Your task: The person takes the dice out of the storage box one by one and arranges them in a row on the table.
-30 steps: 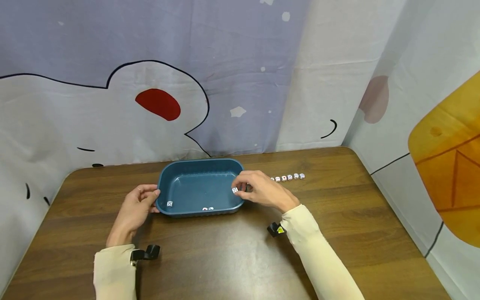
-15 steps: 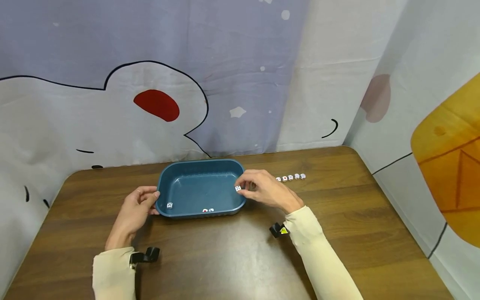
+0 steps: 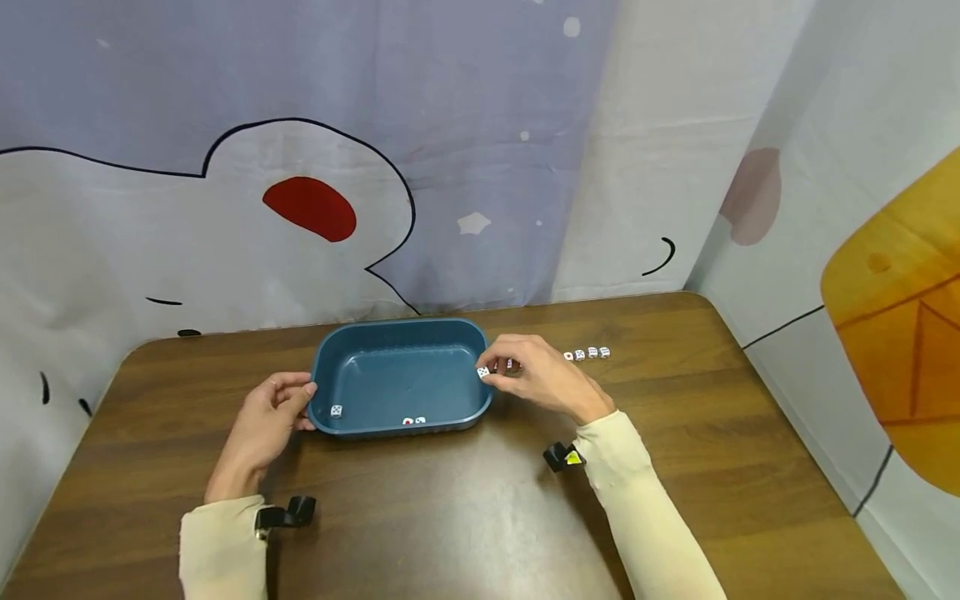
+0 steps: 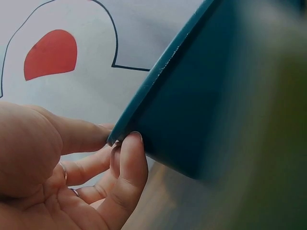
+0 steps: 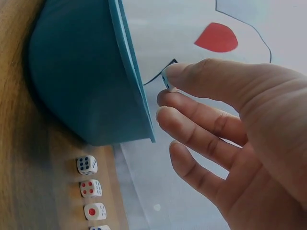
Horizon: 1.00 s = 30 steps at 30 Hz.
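Observation:
In the head view my left hand [image 3: 258, 425] holds the left end of a dark teal plastic tub [image 3: 408, 375]; the left wrist view has thumb and fingers pinching the tub's rim [image 4: 158, 72]. Three white dice lie inside, one near the left end [image 3: 336, 411] and two by the front wall. My right hand [image 3: 538, 379] pinches another die [image 3: 483, 372] between thumb and fingertip at the tub's right rim. In the right wrist view this die [image 5: 166, 81] is mostly hidden by the thumb, and the other fingers are spread apart.
A row of several dice [image 3: 580, 355] runs along the wooden table [image 3: 420, 517] right of the tub, partly hidden by my right hand. In the right wrist view a blue-dotted die [image 5: 87, 165] stands nearest the tub. A printed cloth [image 3: 487, 150] hangs behind the table.
My right hand has moved slightly to the right and away with the die, covering more of the row. The left hand keeps its hold on the tub.

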Tool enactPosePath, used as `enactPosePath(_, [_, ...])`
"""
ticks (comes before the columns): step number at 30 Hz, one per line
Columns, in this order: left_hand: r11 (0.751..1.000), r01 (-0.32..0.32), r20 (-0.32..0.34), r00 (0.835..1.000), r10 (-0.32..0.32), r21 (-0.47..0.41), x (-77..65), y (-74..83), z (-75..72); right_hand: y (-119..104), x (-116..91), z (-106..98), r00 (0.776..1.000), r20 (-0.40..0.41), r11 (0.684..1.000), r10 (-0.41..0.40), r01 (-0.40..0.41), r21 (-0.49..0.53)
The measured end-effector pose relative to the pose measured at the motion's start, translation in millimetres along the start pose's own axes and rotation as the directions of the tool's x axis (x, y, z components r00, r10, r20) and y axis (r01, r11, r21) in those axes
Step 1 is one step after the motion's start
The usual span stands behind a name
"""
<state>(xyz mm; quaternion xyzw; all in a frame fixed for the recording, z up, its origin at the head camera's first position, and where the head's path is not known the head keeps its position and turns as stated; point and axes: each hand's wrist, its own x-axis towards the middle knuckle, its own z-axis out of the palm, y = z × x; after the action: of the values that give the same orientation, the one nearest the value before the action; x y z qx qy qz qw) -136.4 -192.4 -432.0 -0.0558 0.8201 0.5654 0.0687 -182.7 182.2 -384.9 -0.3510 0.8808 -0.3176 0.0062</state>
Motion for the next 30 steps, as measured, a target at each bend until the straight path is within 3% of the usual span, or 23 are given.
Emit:
enactPosePath(10, [1.000,0.007,0.002,1.000,-0.007,0.003,-0.4,5.3,-3.0,15,-5,-15,0.998,-0.044,0.996,0.052,-0.049,0.075])
enactPosePath(30, [1.000,0.012,-0.007,1.000,-0.012,0.012,-4.2,2.7,-4.0,31,-23,-39,0.975,-0.081,0.975,0.208,-0.200,0.094])
